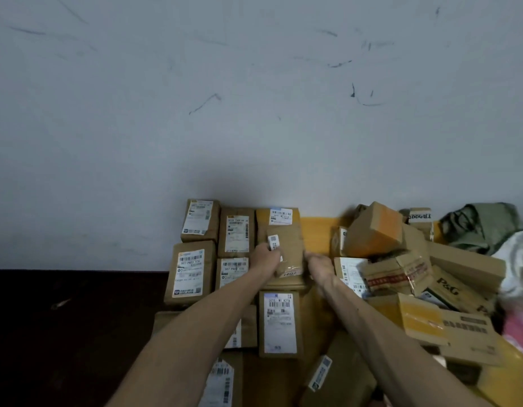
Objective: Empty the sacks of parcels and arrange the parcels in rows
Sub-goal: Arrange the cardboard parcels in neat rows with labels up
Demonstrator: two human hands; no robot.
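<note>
The main risk I see is the small brown parcel [288, 245] slipping or twisting as I set it down. My left hand [267, 257] grips its left edge, fingers curled round it just by a small white label. My right hand [317, 267] only meets the lower right side. It is blurred, and I cannot tell whether its fingers wrap the parcel or merely press on it. If that side is only a push, the parcel could pivot out of my left hand and land askew, knocking the laid-out parcels [191, 271] out of line. These sit close-packed just left of my left hand and below it. A second risk lies just right of my right hand: the loose heap [401, 259] is tilted and stacked unevenly. A nudge from my right forearm might tip boxes onto the bare strip of yellow surface [316, 230] beyond my right hand, where I judge the next row should go. The parcel itself is between my two hands, touching both. It overlaps the near end of the labelled parcel [279, 217] that lies beyond my fingers against the wall. I cannot tell whether it already rests on what is beneath it or is held just above. A green sack [483, 227] lies crumpled well to the right of my right hand, behind the heap.
</note>
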